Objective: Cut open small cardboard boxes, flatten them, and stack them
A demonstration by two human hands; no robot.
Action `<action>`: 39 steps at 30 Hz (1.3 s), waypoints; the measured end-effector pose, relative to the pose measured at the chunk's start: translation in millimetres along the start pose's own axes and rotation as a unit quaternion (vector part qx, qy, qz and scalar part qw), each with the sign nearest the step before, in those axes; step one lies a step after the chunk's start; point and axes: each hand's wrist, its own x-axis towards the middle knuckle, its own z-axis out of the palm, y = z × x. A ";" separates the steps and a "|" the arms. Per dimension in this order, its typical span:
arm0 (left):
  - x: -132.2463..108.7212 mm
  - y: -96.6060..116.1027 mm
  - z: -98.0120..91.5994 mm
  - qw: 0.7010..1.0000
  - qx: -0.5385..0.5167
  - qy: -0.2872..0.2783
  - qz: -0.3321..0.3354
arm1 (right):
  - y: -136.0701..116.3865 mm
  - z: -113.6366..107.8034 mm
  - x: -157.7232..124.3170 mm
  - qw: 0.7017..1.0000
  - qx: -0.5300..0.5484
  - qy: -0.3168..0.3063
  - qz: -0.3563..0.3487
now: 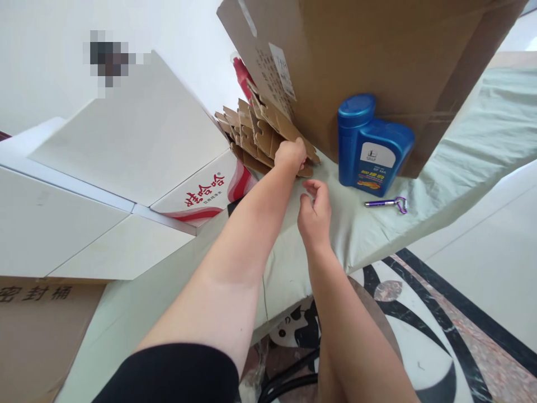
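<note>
Your worktop, draped in pale green cloth, runs from lower left to upper right of the frame. Large cardboard box fills the upper right, paper label and handwriting on its left-hand face. White panels spread over the left of the frame, seams between them. Brown carton at lower left, dark Chinese characters along its top edge. A white printed carton, left of centre, shows red lettering and a red band. Between that carton and the large box, upper centre, lie your cardboard dividers: a slanting bundle, slotted edges, several layers together. Blue jug, capped, stands right of centre in front of the large box; contact between them, cannot tell. Your left hand is closed on the near end of the dividers at centre, fingertips partly hidden. Your right hand, just below and right of it, holds nothing: fingers loosely bent, thumb apart, close to the dividers' end. Red object pokes up behind the dividers, mostly hidden. Smallest: a purple pen-like item with a looped clip, lying on the cloth just below the jug.
</note>
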 end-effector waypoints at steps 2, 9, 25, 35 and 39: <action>-1.1 -0.7 2.5 0.999 -0.015 -0.024 -0.045 | 0.1 0.0 0.5 1.000 0.000 0.006 -0.005; -48.9 -21.7 -24.6 0.993 -0.064 -0.088 -0.042 | -1.1 1.1 -1.8 1.000 0.014 -0.002 0.018; -201.2 -259.7 -208.7 0.913 -0.392 0.002 -0.111 | 3.2 28.4 -30.9 0.993 -0.038 -0.106 0.046; -234.8 -324.9 -236.7 0.855 -0.505 0.090 -0.079 | 12.7 91.6 -105.1 0.956 -0.148 -0.253 -0.004; -245.4 -330.8 -250.4 0.804 -0.571 0.144 -0.079 | 16.9 108.4 -136.3 0.926 -0.183 -0.329 -0.032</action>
